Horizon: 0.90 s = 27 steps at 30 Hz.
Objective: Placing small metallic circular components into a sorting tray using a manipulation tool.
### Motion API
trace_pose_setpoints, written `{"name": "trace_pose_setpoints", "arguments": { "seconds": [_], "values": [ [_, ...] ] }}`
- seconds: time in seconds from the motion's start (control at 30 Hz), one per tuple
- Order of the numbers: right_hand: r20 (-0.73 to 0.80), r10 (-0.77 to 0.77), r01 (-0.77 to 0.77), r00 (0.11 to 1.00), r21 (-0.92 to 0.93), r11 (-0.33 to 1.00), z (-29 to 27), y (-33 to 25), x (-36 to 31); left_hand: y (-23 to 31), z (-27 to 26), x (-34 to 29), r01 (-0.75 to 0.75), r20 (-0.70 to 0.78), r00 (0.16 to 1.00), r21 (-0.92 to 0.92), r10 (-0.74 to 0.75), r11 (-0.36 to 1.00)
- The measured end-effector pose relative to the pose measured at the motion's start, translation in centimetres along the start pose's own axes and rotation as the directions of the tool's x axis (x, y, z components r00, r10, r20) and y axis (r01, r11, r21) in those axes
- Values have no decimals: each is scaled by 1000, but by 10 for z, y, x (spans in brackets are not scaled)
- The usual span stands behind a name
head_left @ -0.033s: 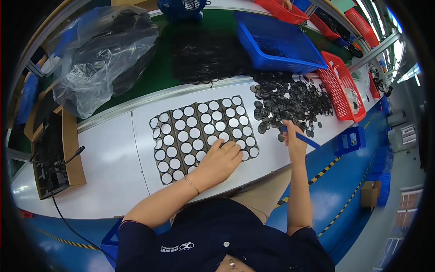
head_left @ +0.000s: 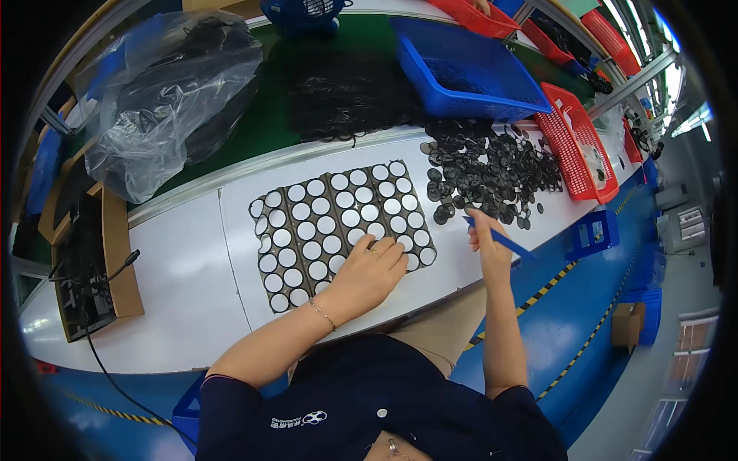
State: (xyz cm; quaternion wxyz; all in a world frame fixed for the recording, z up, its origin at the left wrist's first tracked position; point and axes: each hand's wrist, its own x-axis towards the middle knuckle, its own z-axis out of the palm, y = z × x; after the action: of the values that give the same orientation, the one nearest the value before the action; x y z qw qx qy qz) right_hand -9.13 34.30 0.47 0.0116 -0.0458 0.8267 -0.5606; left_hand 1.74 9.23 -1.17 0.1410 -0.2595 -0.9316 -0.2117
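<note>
- Partly, the left hand (head_left: pixel 370 270) hides the lower right of a dark sheet (head_left: pixel 294 233) lying on the white counter (head_left: pixel 181 284); its fingers are bent and drawn near one another over the discs, and I cannot tell whether they pinch anything.
- The right hand (head_left: pixel 490 233) is closed around a slim, flat-looking blue tool (head_left: pixel 513 246), whose middle the fingers cover; the near tip points toward the edge of the pile of dark round pieces (head_left: pixel 492 165).
- White discs (head_left: pixel 306 230), smooth, matte and dark-rimmed, sit in close columns on the sheet; those along its left edge look tilted or partly covered.
- The dark pieces are thin, faintly shiny and heaped over one another, so single ones deep in the pile cannot be told apart.
- Behind them, a blue plastic bin (head_left: pixel 492 110) holds dark contents, too dim to make out.
- To the right, a perforated red basket (head_left: pixel 559 146) contains something pale and indistinct.
- At left, a crinkled clear bag (head_left: pixel 165 115) encloses dark material; below it, an open cardboard box (head_left: pixel 121 253) holds black items and a cable.
- Another person's hand (head_left: pixel 483 8) is cut off at the top edge.
</note>
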Motion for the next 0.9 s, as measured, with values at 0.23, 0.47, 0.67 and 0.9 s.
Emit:
{"name": "trace_pose_setpoints", "arguments": {
  "seconds": [0.23, 0.47, 0.67, 0.9],
  "values": [
    [-149, 60, -26, 987, 223, 974, -2, -1, 2, 8, 4, 4, -54, -64, 996, 49, 57, 997],
    [72, -476, 467, 876, -371, 803, -4, -22, -26, 4, 7, 4, -52, 7, 999, -11, 53, 999],
    [294, -163, 288, 942, -455, 842, 12, -23, -75, 8, 7, 6, -78, 43, 996, -7, 78, 997],
    [252, -175, 268, 952, -404, 875, 3, -32, -28, 7, 5, -1, -89, 76, 993, 42, 86, 995]
  ]
}}
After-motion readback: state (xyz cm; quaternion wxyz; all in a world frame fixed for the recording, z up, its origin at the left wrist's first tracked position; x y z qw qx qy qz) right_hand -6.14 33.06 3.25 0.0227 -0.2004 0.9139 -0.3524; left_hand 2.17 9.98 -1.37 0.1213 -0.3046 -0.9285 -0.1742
